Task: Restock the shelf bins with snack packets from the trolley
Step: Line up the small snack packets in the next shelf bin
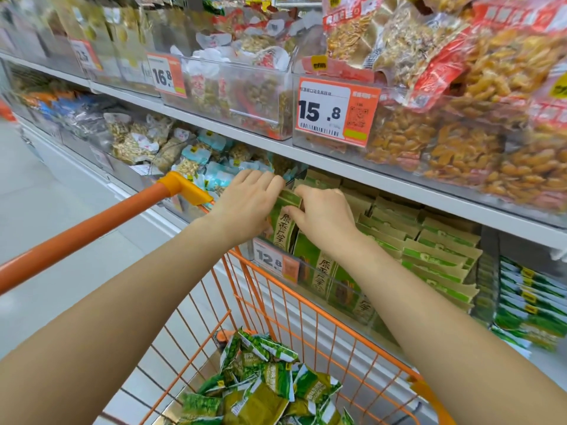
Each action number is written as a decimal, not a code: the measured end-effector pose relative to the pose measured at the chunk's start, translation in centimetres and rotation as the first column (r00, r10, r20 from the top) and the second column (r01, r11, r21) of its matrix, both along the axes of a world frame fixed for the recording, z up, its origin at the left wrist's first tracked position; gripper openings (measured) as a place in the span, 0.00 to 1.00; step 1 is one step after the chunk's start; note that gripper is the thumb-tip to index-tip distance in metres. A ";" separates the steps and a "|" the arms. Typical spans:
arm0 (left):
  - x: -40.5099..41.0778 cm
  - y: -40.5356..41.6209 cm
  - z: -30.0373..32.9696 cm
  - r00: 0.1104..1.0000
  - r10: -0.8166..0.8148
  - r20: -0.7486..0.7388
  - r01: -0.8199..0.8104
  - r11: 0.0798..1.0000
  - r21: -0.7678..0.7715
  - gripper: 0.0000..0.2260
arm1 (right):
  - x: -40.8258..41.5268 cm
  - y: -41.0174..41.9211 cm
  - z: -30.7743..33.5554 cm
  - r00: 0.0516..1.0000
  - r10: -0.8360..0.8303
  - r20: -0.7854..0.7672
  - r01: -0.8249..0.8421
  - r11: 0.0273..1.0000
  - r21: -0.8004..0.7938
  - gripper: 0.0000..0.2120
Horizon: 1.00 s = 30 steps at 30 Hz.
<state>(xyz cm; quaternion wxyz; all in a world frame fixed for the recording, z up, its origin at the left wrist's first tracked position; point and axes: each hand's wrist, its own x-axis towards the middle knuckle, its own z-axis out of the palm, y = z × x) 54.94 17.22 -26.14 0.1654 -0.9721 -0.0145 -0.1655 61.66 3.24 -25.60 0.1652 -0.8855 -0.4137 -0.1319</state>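
Both my hands are at the left end of a clear shelf bin (343, 286) filled with green and brown snack packets. My left hand (245, 204) and my right hand (325, 213) together hold one upright green and brown packet (283, 223), fingers curled over its top edge. Rows of the same packets (429, 240) stand to the right in the bin. Below, the orange wire trolley (306, 305) carries a heap of green snack packets (270, 381).
The trolley's orange handle (92, 225) crosses at the left. A price tag reading 12.8 (274, 260) hangs on the bin front. The upper shelf (276, 148) holds clear bins of nuts and fried snacks. More green packets (527, 302) fill the bin at the right.
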 end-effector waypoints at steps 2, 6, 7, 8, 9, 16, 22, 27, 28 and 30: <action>0.3 0.0 0.0 1.000 0.001 -0.021 -0.001 1.000 0.027 0.33 | 0.1 0.2 -0.1 1.000 0.005 0.010 -0.005 1.000 -0.019 0.14; 0.1 0.0 -0.4 0.999 -0.004 -0.047 0.005 1.000 0.013 0.32 | 0.5 0.4 -0.3 0.998 0.024 0.055 -0.018 0.995 -0.097 0.14; 0.0 0.0 -0.5 0.999 -0.011 -0.042 0.011 1.000 0.005 0.32 | 0.6 0.5 -0.3 0.997 0.032 0.067 -0.025 0.993 -0.112 0.14; -0.2 0.1 -0.7 0.999 -0.015 -0.038 0.016 1.000 0.001 0.32 | 0.6 0.4 -0.3 0.996 0.035 0.080 -0.025 0.992 -0.124 0.14; -0.3 0.1 -0.8 0.999 -0.024 -0.035 0.024 1.000 -0.003 0.32 | 0.5 0.5 -0.4 0.995 0.036 0.095 -0.023 0.990 -0.138 0.14; -0.6 0.5 0.8 0.997 -0.048 -0.068 0.039 0.991 -0.128 0.16 | 1.5 -0.8 0.5 0.945 0.114 -0.307 -0.091 0.992 0.086 0.16; -1.2 1.2 0.7 0.999 -0.001 -0.044 -0.007 0.983 -0.182 0.11 | 2.4 -0.4 0.8 0.750 0.220 -0.623 -0.040 0.956 0.290 0.17; -2.3 1.7 0.7 1.000 -0.003 -0.002 0.002 0.971 -0.240 0.10 | 3.7 -0.1 1.0 0.882 -0.021 -0.470 0.015 1.000 -0.016 0.14; -2.2 1.6 0.8 1.000 0.000 -0.009 -0.002 0.973 -0.232 0.10 | 3.4 0.4 1.0 0.930 -0.062 -0.362 0.007 0.988 -0.151 0.15; -1.9 1.5 0.9 1.000 0.008 -0.016 -0.012 0.975 -0.222 0.09 | 2.8 1.5 0.9 0.969 -0.106 -0.222 0.048 0.966 -0.255 0.16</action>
